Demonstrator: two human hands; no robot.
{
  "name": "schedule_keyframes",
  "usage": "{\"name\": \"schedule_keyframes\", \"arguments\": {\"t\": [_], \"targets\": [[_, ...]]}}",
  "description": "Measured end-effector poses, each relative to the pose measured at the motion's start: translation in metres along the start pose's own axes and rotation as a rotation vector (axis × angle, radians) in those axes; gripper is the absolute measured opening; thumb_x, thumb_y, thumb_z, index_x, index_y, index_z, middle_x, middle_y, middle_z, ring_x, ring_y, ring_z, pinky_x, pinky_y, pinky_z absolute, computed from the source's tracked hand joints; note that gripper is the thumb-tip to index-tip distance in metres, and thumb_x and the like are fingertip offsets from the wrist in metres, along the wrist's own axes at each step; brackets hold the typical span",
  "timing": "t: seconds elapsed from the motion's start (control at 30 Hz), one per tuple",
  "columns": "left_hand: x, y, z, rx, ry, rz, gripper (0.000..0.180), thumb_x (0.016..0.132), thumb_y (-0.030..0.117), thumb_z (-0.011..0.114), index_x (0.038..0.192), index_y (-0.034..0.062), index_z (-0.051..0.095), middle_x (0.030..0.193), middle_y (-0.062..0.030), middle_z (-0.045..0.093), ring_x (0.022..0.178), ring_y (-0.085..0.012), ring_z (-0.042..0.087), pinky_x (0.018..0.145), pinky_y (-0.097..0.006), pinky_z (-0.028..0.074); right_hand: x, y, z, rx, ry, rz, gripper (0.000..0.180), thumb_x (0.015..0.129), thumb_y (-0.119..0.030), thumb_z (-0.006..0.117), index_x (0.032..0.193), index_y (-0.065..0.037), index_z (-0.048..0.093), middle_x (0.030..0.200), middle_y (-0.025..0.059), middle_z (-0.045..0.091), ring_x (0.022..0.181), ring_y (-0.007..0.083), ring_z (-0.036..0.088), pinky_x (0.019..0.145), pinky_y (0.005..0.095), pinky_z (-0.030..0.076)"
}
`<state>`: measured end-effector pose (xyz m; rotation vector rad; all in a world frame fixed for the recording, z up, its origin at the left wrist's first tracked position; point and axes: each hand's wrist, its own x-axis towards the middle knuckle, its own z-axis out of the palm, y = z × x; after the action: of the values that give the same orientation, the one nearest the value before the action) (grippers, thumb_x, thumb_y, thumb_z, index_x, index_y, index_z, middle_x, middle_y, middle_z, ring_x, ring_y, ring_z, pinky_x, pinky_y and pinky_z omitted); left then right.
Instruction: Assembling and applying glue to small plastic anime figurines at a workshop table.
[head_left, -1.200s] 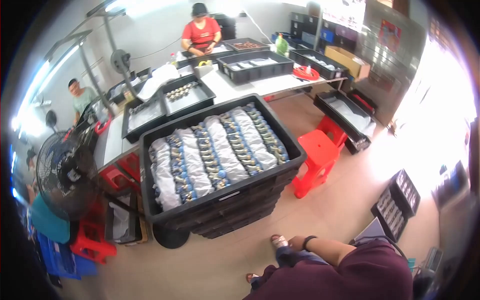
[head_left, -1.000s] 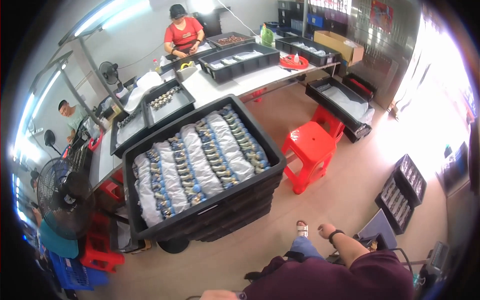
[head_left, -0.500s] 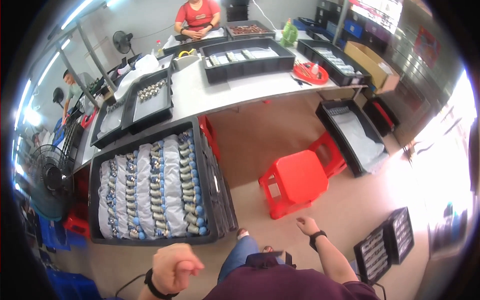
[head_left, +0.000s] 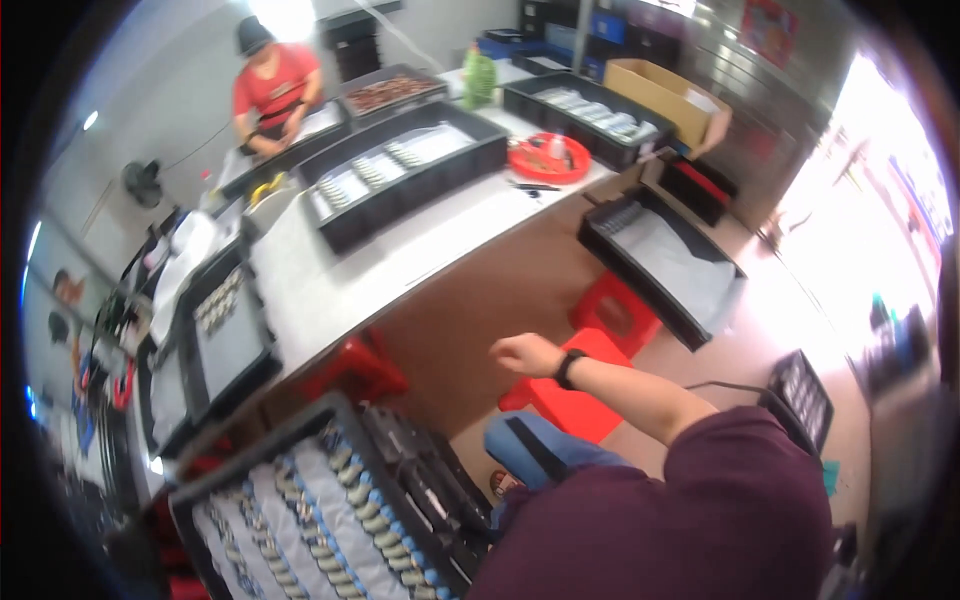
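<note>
My right hand point(head_left: 528, 354) is in front of me, above the red stool point(head_left: 575, 395), with its fingers loosely curled in and nothing visible in them. A dark band is round that wrist. My left hand is out of view. At the lower left, a black crate point(head_left: 335, 412) holds rows of small metal cylindrical parts point(head_left: 362, 500) with blue ends, laid between strips of white paper. It rests on a stack of similar black crates point(head_left: 425, 480). Neither the crate nor the stack is touched by my right hand.
A long white table point(head_left: 320, 285) carries black trays point(head_left: 415, 185) of parts and a red round tray point(head_left: 550, 160). Behind it sits a person in red point(head_left: 275, 95). A paper-lined black tray point(head_left: 665, 265) is at right, beyond the stool. Another tray point(head_left: 800, 400) stands low at the right.
My view has swung and my body has moved closer to the table and stool. My left hand has left the view. My right hand has risen to the stool. The person in red has leaned forward.
</note>
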<state>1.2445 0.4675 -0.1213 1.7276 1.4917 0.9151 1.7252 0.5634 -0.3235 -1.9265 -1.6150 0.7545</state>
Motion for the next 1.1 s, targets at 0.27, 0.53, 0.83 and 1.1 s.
{"name": "schedule_keyframes", "arguments": {"t": [0.27,0.53,0.83,1.1], "targets": [[0.198,0.056,0.164,-0.055,0.137,-0.217,0.016,0.084,0.01,0.054,0.092,-0.0039,0.053,0.073,-0.0152,0.06,0.057,-0.0147,0.056,0.054,-0.025,0.048,0.298,0.032,-0.048,0.269,-0.218,-0.492,0.017,0.076,-0.009,0.053,0.091,-0.004,0.06,0.085,0.013,0.061,0.079,0.0277,0.059,0.07,0.0344,0.047],[0.554,0.159,0.45,0.369,0.205,0.045,0.05,0.085,0.037,0.05,0.05,0.0007,0.05,0.049,-0.0086,0.053,0.042,-0.0146,0.048,0.041,-0.024,0.036,0.744,0.242,-0.316,0.209,0.167,-0.534,0.017,0.078,-0.005,0.056,0.094,-0.003,0.06,0.083,0.0103,0.063,0.073,0.0164,0.061,0.064,0.027,0.048],[1.076,0.28,0.893,0.191,-0.203,0.226,0.009,0.081,-0.002,0.04,0.09,-0.0019,0.045,0.1,-0.0188,0.053,0.081,-0.0215,0.053,0.075,-0.031,0.043,1.193,0.566,-0.558,-0.107,-0.094,-0.329,0.029,0.071,-0.009,0.059,0.099,-0.003,0.057,0.085,0.0151,0.061,0.073,0.0231,0.06,0.067,0.0305,0.048],[1.4,0.26,1.155,0.374,-0.734,0.494,0.028,0.07,0.005,0.06,0.096,0.0028,0.05,0.103,-0.013,0.052,0.1,-0.0294,0.049,0.084,-0.034,0.04,1.388,0.703,-0.55,-0.325,-0.327,-0.406,0.046,0.061,-0.011,0.066,0.105,-0.005,0.053,0.092,0.0176,0.059,0.088,0.0316,0.056,0.078,0.0378,0.045]]}}
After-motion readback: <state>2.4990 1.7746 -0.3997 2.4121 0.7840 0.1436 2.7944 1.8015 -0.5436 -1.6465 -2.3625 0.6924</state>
